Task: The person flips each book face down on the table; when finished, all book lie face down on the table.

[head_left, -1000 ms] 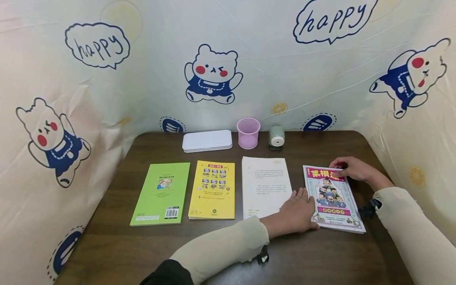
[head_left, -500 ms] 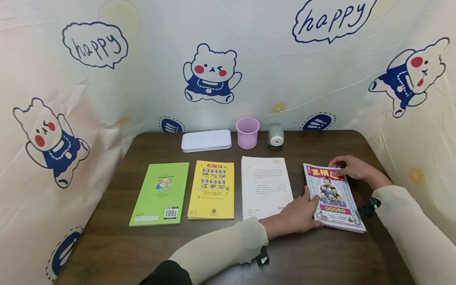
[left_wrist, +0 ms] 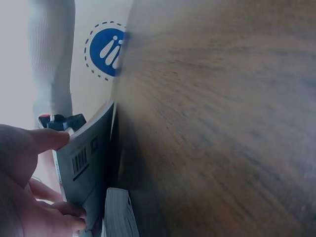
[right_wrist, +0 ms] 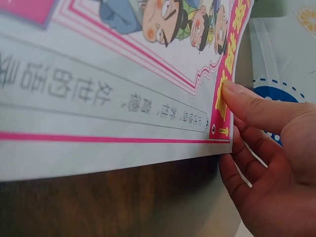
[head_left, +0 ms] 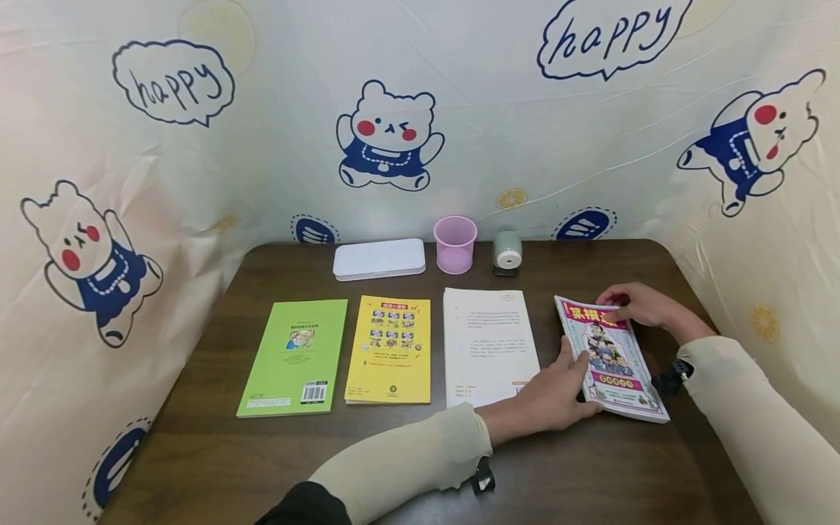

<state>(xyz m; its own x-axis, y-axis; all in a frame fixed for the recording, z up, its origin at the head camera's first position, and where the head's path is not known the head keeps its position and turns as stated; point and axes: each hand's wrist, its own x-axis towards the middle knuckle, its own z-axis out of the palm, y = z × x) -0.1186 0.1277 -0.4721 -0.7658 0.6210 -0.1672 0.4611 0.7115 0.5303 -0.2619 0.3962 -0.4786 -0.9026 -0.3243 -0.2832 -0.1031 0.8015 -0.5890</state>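
Gripping: both hands held the pink-bordered comic book [head_left: 612,359] at the right end of the row of books on the dark wooden table [head_left: 577,474].
Left hand: the left hand [head_left: 556,394] had its fingers curled under the book's left edge and its thumb against that edge, so that this side stood lifted off the wood. The left wrist view showed the tilted back cover with its barcode [left_wrist: 81,162] and a fingertip [left_wrist: 49,139] on its upper edge.
Right hand: the right hand [head_left: 639,305] pinched the far right corner, thumb [right_wrist: 247,101] on the pink title strip and the other fingers curled beneath the cover [right_wrist: 123,89].
Book's position: tilted, left side raised, right side low towards the table, just right of the white printed booklet [head_left: 487,343].
Row to the left: a yellow book [head_left: 391,348] lay beside the white booklet, and a green book [head_left: 297,356] lay beyond it, all flat and apart from one another.
Back of the table: a white flat case [head_left: 379,258], a pink cup [head_left: 455,243] and a small grey-green sharpener [head_left: 507,252] stood in a line near the wall.
Backdrop: a cream cloth printed with bears [head_left: 390,138] and the word "happy" hung behind and on both sides.
Sleeves: both forearms wore pale beige sleeves [head_left: 407,459].
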